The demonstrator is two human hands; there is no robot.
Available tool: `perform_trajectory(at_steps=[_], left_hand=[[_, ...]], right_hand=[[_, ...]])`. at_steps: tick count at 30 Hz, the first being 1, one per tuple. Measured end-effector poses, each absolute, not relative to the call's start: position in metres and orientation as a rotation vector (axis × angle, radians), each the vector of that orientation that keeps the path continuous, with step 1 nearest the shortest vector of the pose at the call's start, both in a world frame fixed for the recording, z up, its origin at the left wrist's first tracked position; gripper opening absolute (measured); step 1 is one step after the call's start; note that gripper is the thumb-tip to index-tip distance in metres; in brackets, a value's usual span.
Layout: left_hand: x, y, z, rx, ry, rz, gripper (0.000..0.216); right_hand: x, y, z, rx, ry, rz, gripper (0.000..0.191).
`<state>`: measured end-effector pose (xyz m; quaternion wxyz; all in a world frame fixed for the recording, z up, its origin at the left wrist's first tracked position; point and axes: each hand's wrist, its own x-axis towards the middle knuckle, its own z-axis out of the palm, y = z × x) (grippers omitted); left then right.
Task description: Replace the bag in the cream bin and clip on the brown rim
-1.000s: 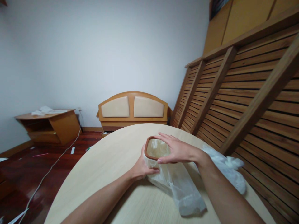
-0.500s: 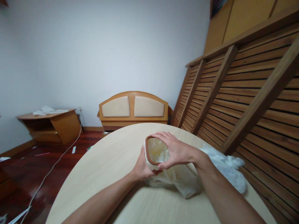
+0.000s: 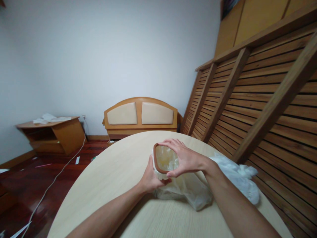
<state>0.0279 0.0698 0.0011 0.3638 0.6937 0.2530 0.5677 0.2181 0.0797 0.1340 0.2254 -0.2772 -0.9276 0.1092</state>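
Behind everything stands a pale wall (image 3: 123,53), with a big slatted wooden frame (image 3: 266,102) leaning along the right. Nearer, a round table (image 3: 106,188) fills the lower middle; past its far edge is a headboard (image 3: 158,113) with two cream panels, and off to the left a low cabinet (image 3: 70,136) on the dark floor. On the table's right side, beyond the right forearm, lies a knotted white bag (image 3: 244,180). A thin see-through bag (image 3: 195,195) spreads on the tabletop below the right hand (image 3: 185,158), joined, it seems, to the plastic lining the small box (image 3: 155,158) held between both hands. The left hand (image 3: 150,177) cups that box from its left and near sides, fingers wrapped round the wall. The right hand is curved over the right part of the opening, grasping lightly, fingertips at the far edge and thumb at the near edge. Both hands touch it, so neither is nearer. Its mouth tilts up and toward the right palm; the opening is nearly square, and the box's depth and long axis cannot be told. Smallest is the brown rim (image 3: 158,167), bare on the left, between the two grips.
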Motion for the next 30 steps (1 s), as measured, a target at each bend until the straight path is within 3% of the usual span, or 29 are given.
perform_trajectory(at_steps=[11, 30], left_hand=[[0.028, 0.069, 0.001, 1.801, 0.65, 1.422, 0.108], [0.029, 0.067, 0.009, 1.76, 0.696, 1.442, 0.099]], right_hand=[[0.226, 0.081, 0.139, -0.707, -2.454, 0.425, 0.105], [0.234, 0.076, 0.151, -0.697, -2.482, 0.286, 0.094]])
